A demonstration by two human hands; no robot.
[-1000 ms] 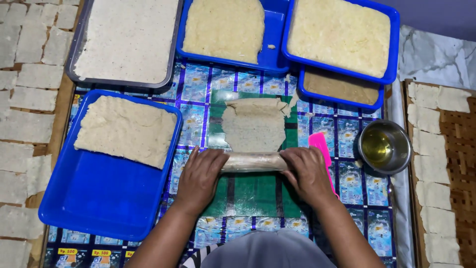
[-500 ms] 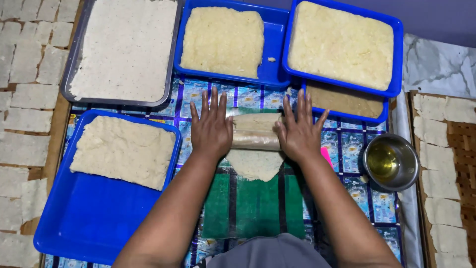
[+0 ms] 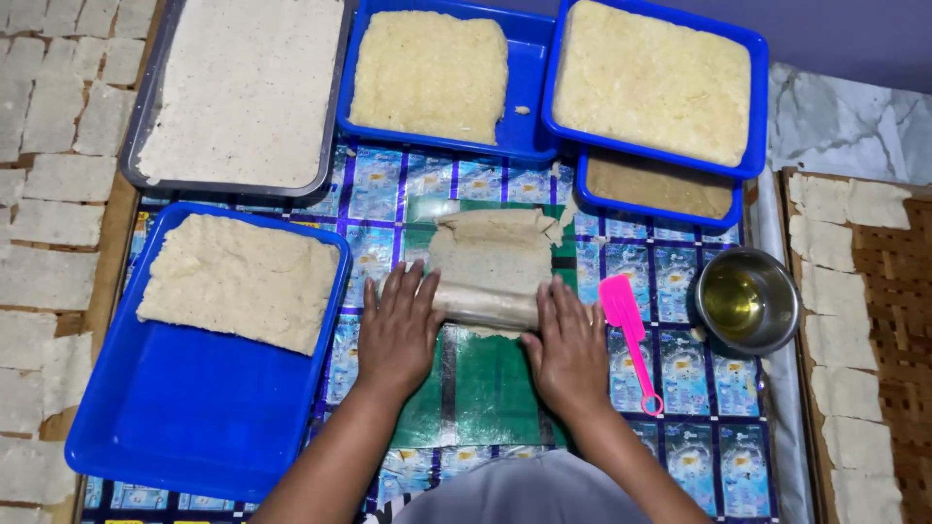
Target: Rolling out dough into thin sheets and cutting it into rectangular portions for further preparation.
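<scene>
Your lap at the bottom edge cuts off both forearms, and your fingers hide the two ends of the dough roll (image 3: 490,303), so you cannot tell how tightly it is wound there. The mat under everything is printed, but its pattern is too small to make out.

Your left hand (image 3: 400,328) lies flat, fingers spread, its grip slack and pressing the roll's left end. Your right hand (image 3: 570,342) lies the same way on the right end; neither is closed around anything. The roll sits on a green sheet (image 3: 485,383) at the middle of the worktop, with the unrolled part of the dough sheet (image 3: 492,250) stretching away from you.

You have four blue trays and one grey metal tray (image 3: 146,146). The near-left blue tray (image 3: 184,427) holds a pale slab filling only its far half. The far-middle blue tray (image 3: 529,87) and the far-right blue tray (image 3: 752,107) hold yellowish mash. A smaller blue tray (image 3: 723,215), partly tucked under the far-right one, holds a brownish filling. The grey tray is full of whitish dough.

One steel bowl (image 3: 777,320) holds clear yellow liquid. One pink spatula (image 3: 626,330) lies just beside your right hand.
</scene>
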